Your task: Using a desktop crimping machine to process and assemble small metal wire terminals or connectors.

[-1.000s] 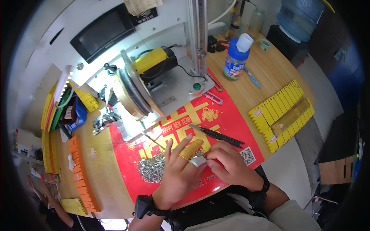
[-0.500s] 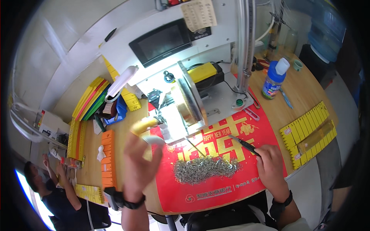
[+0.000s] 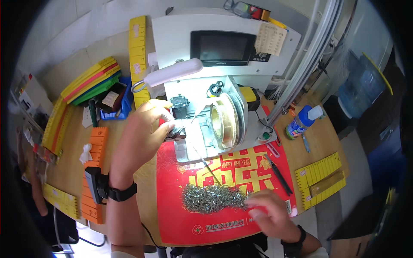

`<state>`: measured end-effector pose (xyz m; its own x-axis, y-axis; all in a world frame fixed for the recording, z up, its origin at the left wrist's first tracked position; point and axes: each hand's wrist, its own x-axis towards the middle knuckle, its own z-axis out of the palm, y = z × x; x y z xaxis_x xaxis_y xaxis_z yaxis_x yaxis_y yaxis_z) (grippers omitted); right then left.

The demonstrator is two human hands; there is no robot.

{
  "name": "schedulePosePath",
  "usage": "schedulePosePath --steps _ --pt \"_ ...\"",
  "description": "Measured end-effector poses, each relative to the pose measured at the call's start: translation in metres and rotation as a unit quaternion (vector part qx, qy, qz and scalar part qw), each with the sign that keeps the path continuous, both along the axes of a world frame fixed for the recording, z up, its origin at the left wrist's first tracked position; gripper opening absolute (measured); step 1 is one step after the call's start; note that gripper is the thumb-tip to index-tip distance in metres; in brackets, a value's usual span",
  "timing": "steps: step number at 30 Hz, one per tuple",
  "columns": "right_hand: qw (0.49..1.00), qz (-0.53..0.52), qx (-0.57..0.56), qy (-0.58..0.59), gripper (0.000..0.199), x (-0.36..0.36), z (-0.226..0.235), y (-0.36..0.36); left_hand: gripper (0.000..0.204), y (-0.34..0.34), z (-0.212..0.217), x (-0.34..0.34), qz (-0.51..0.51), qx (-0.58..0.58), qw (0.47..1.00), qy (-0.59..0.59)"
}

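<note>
My left hand (image 3: 148, 135) reaches to the left front of a white bench machine (image 3: 191, 150). Its fingers are closed round a small dark part by the lit work area; the fingers mostly hide what they grip. My right hand (image 3: 273, 215) is low over the red mat (image 3: 172, 223), fingers loosely curled and a little apart. Its fingertips are at the right end of a heap of tangled silvery wire pieces (image 3: 211, 200); contact cannot be made out. A slim black hand tool (image 3: 279, 176) lies on the mat beyond it. A thin dark rod (image 3: 211, 172) slants from the machine toward the heap.
A white lamp (image 3: 174, 75) hangs over the machine, beside a gold ring-shaped wheel (image 3: 223, 120). Yellow trays (image 3: 318, 167) and a blue-capped bottle (image 3: 301, 122) stand right. Left are an orange tray (image 3: 98, 142), a blue bin (image 3: 124, 96) and stacked coloured trays (image 3: 88, 86).
My right hand has let go of the black tool and moved left and nearer to the wire heap. My left hand has closed on a part at the machine. The view has shifted.
</note>
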<state>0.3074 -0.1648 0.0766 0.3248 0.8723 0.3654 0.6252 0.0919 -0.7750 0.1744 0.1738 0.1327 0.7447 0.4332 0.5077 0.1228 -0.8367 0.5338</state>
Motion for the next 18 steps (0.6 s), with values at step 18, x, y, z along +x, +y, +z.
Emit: schedulePosePath --steps 18 --pt "0.807 -0.116 0.189 0.548 0.014 -0.026 -0.014 0.236 0.021 0.008 -0.006 -0.016 0.004 0.039 0.997 -0.059"
